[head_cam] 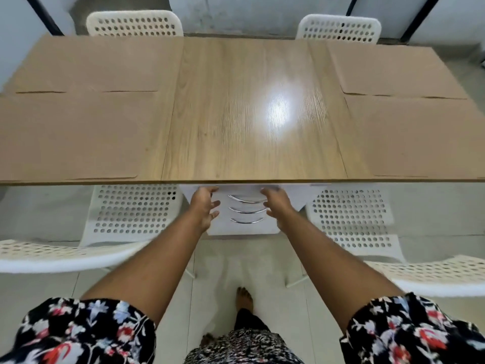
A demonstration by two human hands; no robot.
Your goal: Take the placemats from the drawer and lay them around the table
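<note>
Placemats (78, 132) appear thin and flexible, best lifted by an edge; both hands' fingers (214, 206) spread, empty, near drawer unit (244, 228).

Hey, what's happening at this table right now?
A person stands at a light wooden table, reaching both arms under its near edge toward a small white drawer unit with three curved metal handles. The left hand and right hand are open, one on each side of it, holding nothing. Four tan rectangular placemats already lie flat, two at each end.

Four flat tan placemats (78, 132), paired at opposite table (249, 114) ends.
</note>
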